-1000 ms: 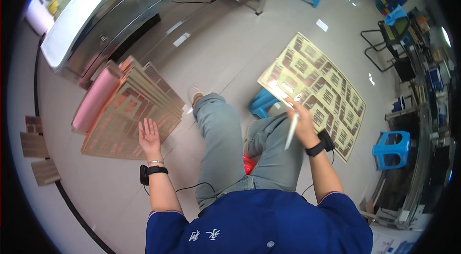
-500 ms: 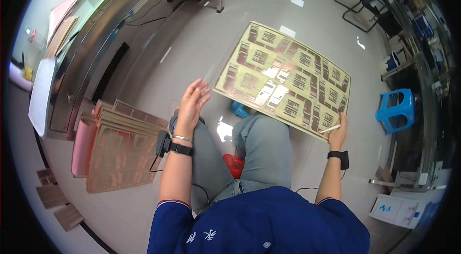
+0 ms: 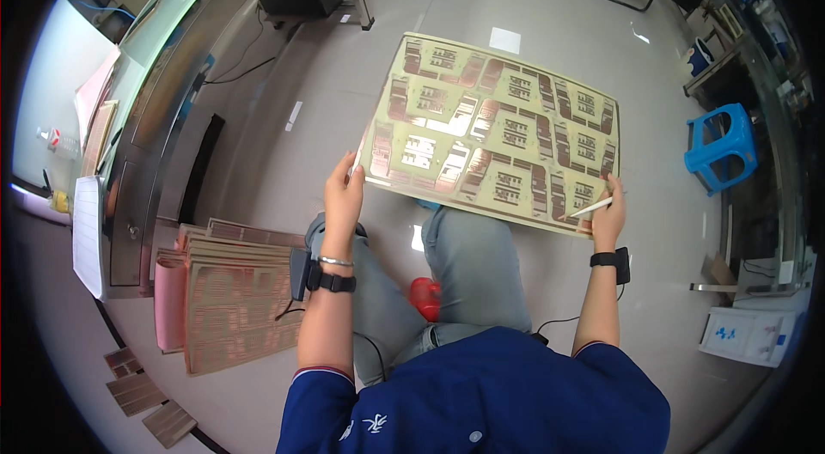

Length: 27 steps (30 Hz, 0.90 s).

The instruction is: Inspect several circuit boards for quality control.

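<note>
A large yellow-green panel of circuit boards with copper traces (image 3: 494, 132) is held up over my knees. My left hand (image 3: 344, 196) grips its near left edge. My right hand (image 3: 608, 212) grips its near right corner and also pinches a thin white pen-like stick (image 3: 589, 208) against the panel. Both wrists wear black bands. I sit in grey trousers and a blue top.
A stack of copper-coloured panels (image 3: 236, 299) lies on the floor at my left, with a pink sheet (image 3: 169, 304) beside it. A grey metal cabinet (image 3: 146, 170) stands further left. Blue stools (image 3: 722, 145) stand to the right. Small brown boards (image 3: 142, 394) lie at lower left.
My left hand left the floor stack and took the panel's left edge. The panel swung from my right to in front of me, now held by both hands.
</note>
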Tool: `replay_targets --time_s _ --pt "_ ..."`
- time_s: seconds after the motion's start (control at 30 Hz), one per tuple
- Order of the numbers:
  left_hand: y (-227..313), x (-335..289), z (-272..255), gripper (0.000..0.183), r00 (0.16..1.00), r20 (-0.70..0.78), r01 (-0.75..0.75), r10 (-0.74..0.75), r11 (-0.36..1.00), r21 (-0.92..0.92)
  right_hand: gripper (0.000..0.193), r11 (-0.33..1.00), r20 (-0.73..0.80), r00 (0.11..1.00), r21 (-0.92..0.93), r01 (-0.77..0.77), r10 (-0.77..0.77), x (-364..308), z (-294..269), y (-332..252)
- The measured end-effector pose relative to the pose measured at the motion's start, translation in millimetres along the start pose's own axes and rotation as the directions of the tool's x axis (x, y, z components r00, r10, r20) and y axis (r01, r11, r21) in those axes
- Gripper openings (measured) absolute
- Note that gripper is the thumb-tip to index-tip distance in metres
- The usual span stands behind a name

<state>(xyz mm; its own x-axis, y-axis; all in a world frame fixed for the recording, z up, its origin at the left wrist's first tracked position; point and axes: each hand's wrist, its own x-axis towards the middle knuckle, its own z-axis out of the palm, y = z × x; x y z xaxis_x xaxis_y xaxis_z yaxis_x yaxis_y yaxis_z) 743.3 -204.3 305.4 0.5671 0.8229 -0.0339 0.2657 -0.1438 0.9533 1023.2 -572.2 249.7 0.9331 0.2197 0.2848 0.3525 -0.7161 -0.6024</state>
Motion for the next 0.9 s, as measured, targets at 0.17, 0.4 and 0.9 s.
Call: replay_targets --time_s 0.17,0.4,0.9 --pt "-4 -43 -6 0.037 0.961 0.19 0.275 -0.202 0.59 -0.76 0.031 0.824 0.051 0.968 0.515 -0.236 0.246 25 -17 25" --pt "-10 -85 -26 0.041 0.982 0.163 0.191 -0.1 0.439 -0.878 0.042 0.452 0.387 0.858 0.733 -0.508 0.337 35 -87 3" --pt "10 -98 -94 0.047 0.969 -0.244 -0.245 0.026 0.139 -0.96 0.037 -0.047 0.522 0.85 0.85 -0.525 -0.073 -1 -41 -134"
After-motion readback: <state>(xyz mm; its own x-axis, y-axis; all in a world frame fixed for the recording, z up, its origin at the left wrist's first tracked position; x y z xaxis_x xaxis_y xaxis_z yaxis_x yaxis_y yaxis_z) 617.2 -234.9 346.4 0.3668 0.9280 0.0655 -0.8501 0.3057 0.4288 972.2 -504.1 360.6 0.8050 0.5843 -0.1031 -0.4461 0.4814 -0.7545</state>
